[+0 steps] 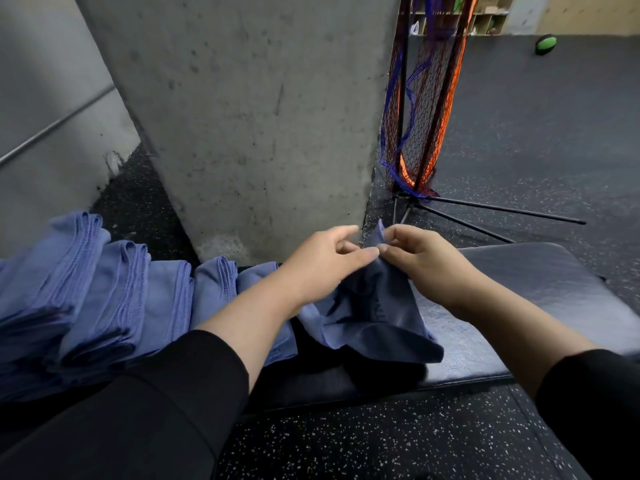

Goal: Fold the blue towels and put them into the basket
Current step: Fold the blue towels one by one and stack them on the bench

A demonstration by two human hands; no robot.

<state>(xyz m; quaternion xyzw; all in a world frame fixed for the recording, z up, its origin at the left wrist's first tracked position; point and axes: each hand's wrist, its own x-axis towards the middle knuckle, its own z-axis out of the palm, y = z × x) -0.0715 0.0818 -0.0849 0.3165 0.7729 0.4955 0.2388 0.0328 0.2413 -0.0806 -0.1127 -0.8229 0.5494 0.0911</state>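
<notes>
A grey concrete pillar is standing behind the padded dark bench. In front of it, both the left hand and right hand are pinching a crumpled blue cloth towel by its upward-pointing corner, its lower folds hanging onto the bench, partly hidden.

Dim, even indoor light, no hard shadows. Soft sheen on padded bench to my right. My black sleeves lose detail in dark. Wide-angle bends pillar edges; corners slightly soft.
</notes>
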